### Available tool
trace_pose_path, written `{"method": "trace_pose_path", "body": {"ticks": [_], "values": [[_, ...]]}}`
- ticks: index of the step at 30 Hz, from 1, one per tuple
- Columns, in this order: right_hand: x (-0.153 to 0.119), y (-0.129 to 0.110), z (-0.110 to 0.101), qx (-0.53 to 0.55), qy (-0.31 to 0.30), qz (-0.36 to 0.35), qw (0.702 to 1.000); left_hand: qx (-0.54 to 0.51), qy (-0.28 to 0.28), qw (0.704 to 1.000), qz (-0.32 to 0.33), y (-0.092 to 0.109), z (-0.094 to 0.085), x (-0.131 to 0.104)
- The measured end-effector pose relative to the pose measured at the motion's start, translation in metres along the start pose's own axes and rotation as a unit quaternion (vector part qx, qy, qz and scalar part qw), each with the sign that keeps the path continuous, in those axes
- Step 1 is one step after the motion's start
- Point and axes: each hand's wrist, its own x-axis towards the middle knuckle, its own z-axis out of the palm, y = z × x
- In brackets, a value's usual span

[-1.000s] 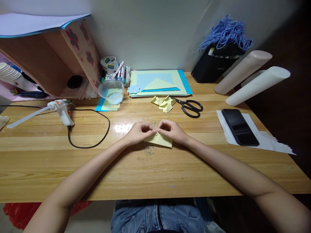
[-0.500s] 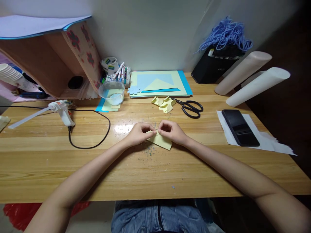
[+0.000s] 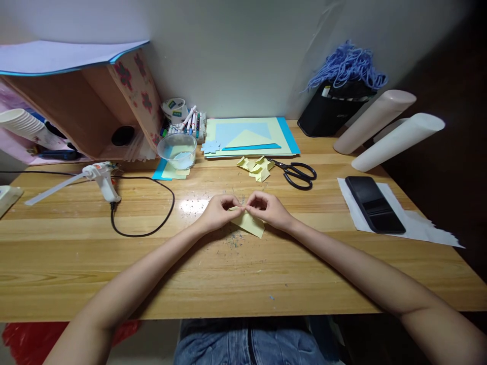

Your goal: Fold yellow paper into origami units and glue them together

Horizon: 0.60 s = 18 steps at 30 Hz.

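Note:
Between both hands, just over the table, is a small piece of pale yellow paper (image 3: 250,224). My left hand (image 3: 219,213) pinches its upper edge with thumb and forefinger. Right beside those fingertips, my right hand (image 3: 271,210) pinches the same edge, thumb and fingers pressed together. The paper's lower part slants down toward me. Beyond the hands lie folded yellow paper pieces (image 3: 257,168) and black-handled scissors (image 3: 299,175). Small dark scraps (image 3: 234,241) are scattered on the wood under and around the paper.
A glue gun (image 3: 102,180) with a looped black cord lies left. Behind stand a clear plastic bowl (image 3: 177,152), markers (image 3: 190,121) and stacked coloured paper (image 3: 289,137). At right are a phone (image 3: 375,204) on white paper, two paper rolls (image 3: 399,142) and a black holder (image 3: 331,111).
My fingertips have come closer together on the paper's upper edge, the right hand shifting slightly left. The whole view has tilted a little, so the background sits lower.

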Motion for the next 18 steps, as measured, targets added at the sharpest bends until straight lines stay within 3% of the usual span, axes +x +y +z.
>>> {"method": "trace_pose_path", "body": {"ticks": [10,18], "values": [[0.0011,0.0046,-0.0015,0.015,0.006,0.021,1.000,0.003,0.001,1.000,0.007,0.0008,-0.0005,-0.0002],[-0.0003,-0.0020,-0.0026,-0.005,-0.014,0.018,1.000,-0.023,0.033,0.999,0.007,0.0022,-0.0035,-0.0031]]}}
